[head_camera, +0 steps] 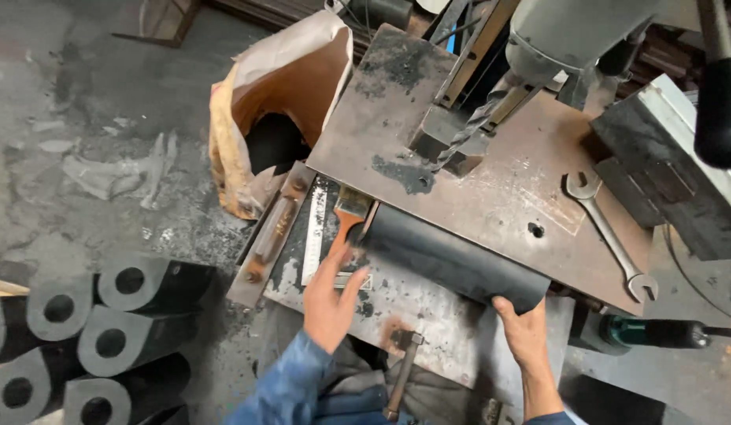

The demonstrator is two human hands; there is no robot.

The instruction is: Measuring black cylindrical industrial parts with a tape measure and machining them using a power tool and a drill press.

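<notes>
My right hand (529, 334) grips the near end of the long black block (452, 258) with curled fingers, my left hand (331, 299), fingers spread, touches the brush (349, 212) beside it; block undrilled.

Grimy grey concrete floor (82, 102) on my left, scraps of paper lying on it, rusty steel work table (491, 197) ahead of me, drill press (538, 39) at the far side, open brown paper sack (279, 102) beside the table, flat daylight throughout
</notes>
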